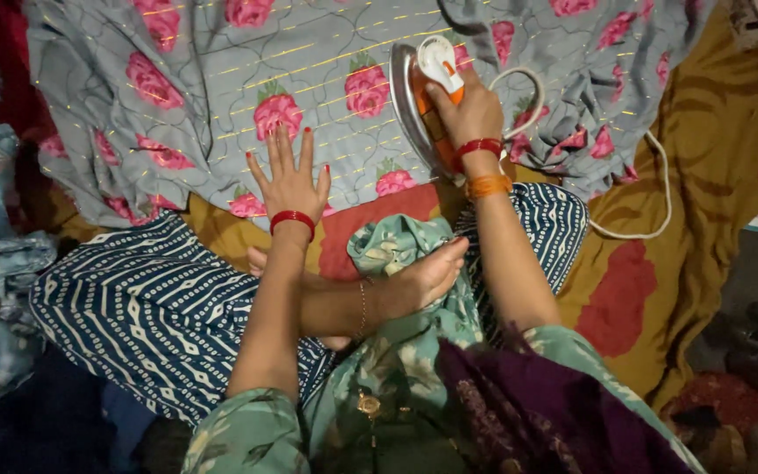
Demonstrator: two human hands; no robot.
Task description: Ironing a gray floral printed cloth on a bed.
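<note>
Orange-and-white electric iron (427,96) gripped in the right hand (469,112), tipped up on the grey cloth with pink roses (221,96).

Iron tilted, metal soleplate facing the left hand (289,180); right hand fingers wrapped closed round its handle. Left hand open, fingers spread, palm flat on the grey cloth, well apart from the iron. White cord (651,211) loops out beyond the right hand over a mustard sheet with red patches (660,290). Navy white-patterned fabric (142,307) covers the knees beneath both forearms; a bare foot (423,281) lies between the arms.
</note>
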